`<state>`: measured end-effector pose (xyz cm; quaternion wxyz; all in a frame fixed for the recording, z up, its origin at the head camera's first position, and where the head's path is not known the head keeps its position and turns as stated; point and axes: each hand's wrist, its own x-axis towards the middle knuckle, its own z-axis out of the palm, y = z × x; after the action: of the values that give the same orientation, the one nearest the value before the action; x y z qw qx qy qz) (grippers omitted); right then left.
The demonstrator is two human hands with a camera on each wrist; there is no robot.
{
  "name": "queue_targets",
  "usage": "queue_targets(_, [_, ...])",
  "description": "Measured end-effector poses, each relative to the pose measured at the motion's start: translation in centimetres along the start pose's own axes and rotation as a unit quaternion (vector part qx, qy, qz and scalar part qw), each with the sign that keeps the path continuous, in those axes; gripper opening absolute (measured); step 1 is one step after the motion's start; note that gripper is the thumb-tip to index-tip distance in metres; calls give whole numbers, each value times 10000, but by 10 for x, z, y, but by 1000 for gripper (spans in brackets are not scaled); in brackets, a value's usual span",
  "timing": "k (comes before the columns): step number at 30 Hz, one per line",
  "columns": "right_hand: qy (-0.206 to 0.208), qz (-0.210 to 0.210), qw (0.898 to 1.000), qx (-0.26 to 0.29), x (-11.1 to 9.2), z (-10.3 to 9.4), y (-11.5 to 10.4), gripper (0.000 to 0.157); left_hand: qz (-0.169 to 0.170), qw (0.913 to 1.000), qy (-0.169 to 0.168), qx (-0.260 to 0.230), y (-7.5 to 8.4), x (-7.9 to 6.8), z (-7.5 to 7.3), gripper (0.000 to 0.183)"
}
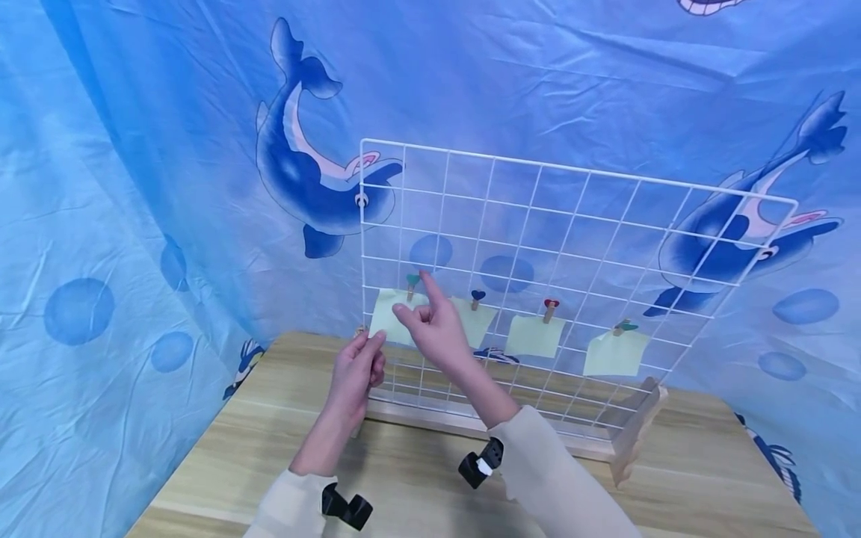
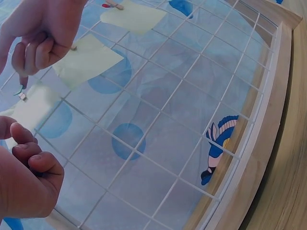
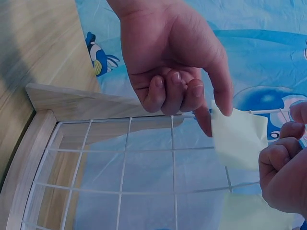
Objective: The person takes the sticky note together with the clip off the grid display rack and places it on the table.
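Observation:
At the left of the white wire grid point(image 1: 518, 246), a pale green paper note point(image 1: 393, 306) hangs from a small wooden clothespin point(image 1: 412, 287) topped with a green heart. My left hand point(image 1: 354, 368) pinches the note's lower left corner between thumb and curled fingers. The right hand point(image 1: 440, 332) reaches across its right part. Its index finger point(image 2: 22, 79) is extended, with the tip right by that clothespin; the thumb is straight over the note, and the other fingers are curled in. In the right wrist view, the note point(image 3: 237, 139) is between both hands.
Further right, three more notes point(image 1: 534, 336) hang in a row from clothespins with blue, red point(image 1: 551, 306) and green hearts. The grid stands in a wooden base point(image 1: 635, 441) on a wood-grain table point(image 1: 222, 448). Behind hangs a blue dolphin-print cloth point(image 1: 504, 90).

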<state>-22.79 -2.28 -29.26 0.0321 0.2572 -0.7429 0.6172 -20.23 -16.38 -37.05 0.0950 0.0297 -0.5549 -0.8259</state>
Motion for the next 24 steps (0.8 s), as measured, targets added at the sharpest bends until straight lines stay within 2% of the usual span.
queue_targets(5, [73, 168, 9997, 149, 3, 7, -2, 72, 16, 9999, 124, -55, 0, 0, 1, 20])
queue_targets(10, [149, 135, 9995, 245, 4, 10, 0, 62, 122, 9996, 237, -111, 0, 2, 2, 14])
queue_targets(14, [273, 59, 9995, 122, 6, 11, 3, 56, 130, 9994, 308, -74, -2, 4, 4, 11])
queue_targets(20, [415, 214, 9983, -344, 10, 12, -2, 66, 192, 9993, 287, -121, -4, 7, 4, 10])
queue_targets(24, [423, 452, 9977, -282, 16, 14, -6, 67, 248, 9993, 237, -151, -6, 8, 6, 11])
